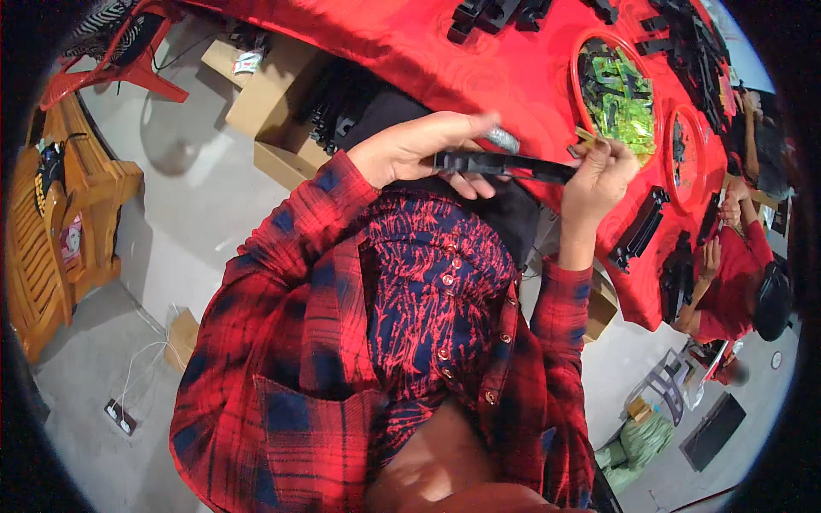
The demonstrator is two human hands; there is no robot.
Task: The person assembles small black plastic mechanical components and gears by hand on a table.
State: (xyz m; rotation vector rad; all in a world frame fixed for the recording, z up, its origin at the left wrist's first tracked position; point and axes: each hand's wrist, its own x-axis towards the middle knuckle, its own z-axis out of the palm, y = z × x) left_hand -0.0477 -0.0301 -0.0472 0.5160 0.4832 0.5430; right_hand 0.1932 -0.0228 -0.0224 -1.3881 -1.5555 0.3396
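A long, narrow black plastic part (509, 164) lies across my left hand (423, 150). The fingers of that hand are curled round its left end, and the thumb stretches out above it. At the other end, my right hand (603, 175) is closed, with a small yellowish piece (586, 135) showing at its fingertips. The right end of the black part meets this hand; whether the fingers grip it too cannot be made out. Just past my left thumb is a small silvery object (503, 138), blurred and too unclear to name.
A red-covered table (513, 85) bears a red-rimmed basket (575, 64) of yellow-green and black pieces, another red basket (703, 171) and stacked black parts (641, 227). Cardboard boxes (269, 94) with black parts stand left of the table. Another person (735, 282) sits at the right.
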